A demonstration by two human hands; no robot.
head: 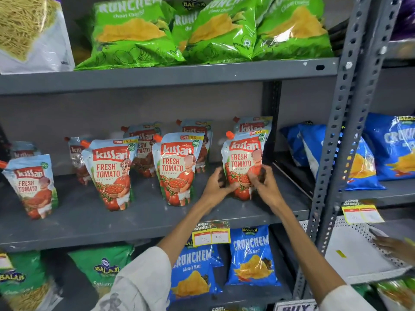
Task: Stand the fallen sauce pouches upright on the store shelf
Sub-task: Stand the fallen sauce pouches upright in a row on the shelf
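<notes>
Several Kissan tomato ketchup pouches stand upright on the grey middle shelf (143, 223), in a front and a back row. The rightmost front pouch (244, 153) is upright, and both hands are on its lower part. My left hand (216, 184) grips its lower left edge. My right hand (263, 182) grips its lower right side. Further left stand a front pouch (177, 167), another (111, 171), and one at the far left (31, 185). Back-row pouches are partly hidden behind these.
Green chip bags (202, 30) fill the shelf above; blue chip bags (251, 254) hang below, by yellow price tags (211, 236). A perforated grey upright (336, 122) stands right of the pouch. More blue bags (359, 158) fill the neighbouring bay. Another person's hand (395, 245) shows at the right edge.
</notes>
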